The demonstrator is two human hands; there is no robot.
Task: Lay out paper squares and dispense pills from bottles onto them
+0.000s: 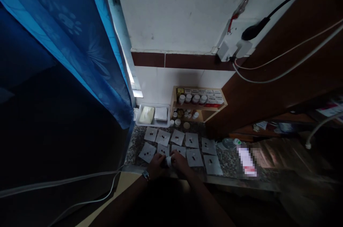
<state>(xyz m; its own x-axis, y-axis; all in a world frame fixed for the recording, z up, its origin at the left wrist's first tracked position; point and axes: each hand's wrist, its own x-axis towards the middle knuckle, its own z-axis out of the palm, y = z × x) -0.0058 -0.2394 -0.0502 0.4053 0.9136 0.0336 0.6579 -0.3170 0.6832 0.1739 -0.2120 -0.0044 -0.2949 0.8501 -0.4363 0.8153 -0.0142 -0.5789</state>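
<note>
Near the counter's front edge, my left hand (157,165), with a band on its wrist, is closed around a small white-topped pill bottle (168,161). The fingers of my right hand (179,160) are closed at the other side of that bottle; whether they grip its cap is too dark to tell. Beneath and beyond both hands lie several squares of white paper (194,157) in two rows. Small dark and light pills (163,137) sit in the middle of the papers. My hands partly cover the nearest papers.
A clear plastic tray (153,125) with a yellowish packet and white paper stands at the back left. Beside it, a wooden shelf (225,104) holds boxes and white bottles. A clear bottle (228,143) lies to the right. A blue curtain (88,41) hangs at left.
</note>
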